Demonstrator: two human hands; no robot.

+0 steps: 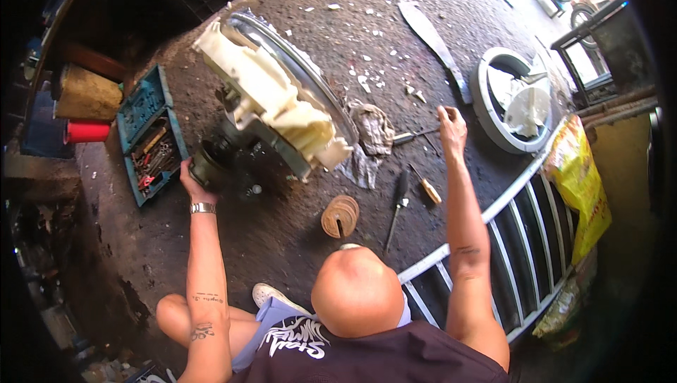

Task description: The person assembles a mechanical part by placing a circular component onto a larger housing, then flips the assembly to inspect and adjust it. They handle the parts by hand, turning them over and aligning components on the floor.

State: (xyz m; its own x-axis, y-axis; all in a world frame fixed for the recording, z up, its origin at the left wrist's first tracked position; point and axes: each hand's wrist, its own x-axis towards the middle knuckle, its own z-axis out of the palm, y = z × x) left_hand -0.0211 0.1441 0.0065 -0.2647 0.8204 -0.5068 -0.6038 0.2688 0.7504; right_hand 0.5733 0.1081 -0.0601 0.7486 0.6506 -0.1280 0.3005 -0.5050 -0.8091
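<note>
A large cream plastic housing (271,87) with a round shiny rim (303,69) stands tilted on the dark ground. From its near left side sticks out a dark metal cylinder (209,161), and my left hand (197,184) is closed round its edge. My right hand (453,133) hovers out to the right with fingers curled together. Beside it runs the thin shaft of a dark-handled screwdriver (404,138); whether the fingers pinch it is hidden. A dirty rag (372,129) lies between the housing and that screwdriver. Nearer me lie a black-handled screwdriver (401,189) and a wooden-handled tool (430,191).
A blue toolbox (151,136) full of tools lies open at left, near a red cylinder (88,132). A large blade (430,34) and a grey tub (486,112) are at far right. A slatted metal frame (504,228), yellow sack (585,193) and slotted round discs (340,215) lie nearer.
</note>
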